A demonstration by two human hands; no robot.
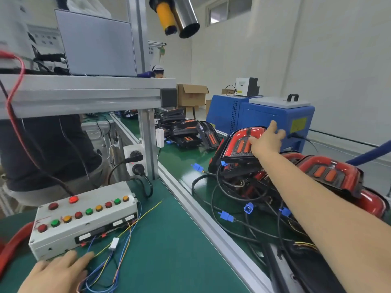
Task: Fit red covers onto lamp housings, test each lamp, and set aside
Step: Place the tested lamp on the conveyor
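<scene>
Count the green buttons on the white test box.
3 on the test box: one near its left end, one mid-row, one near its right end. None seem hidden.

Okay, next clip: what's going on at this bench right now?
A person is working at a green-matted lamp assembly bench. The right hand, fingers spread, reaches out to a red-covered lamp propped on top of a pile of finished lamps and tangled cables with blue connectors. The left hand rests flat on the mat beside the button test box, over its loose wires. One red button on the box looks lit. Uncovered black housings wait farther back.
</scene>
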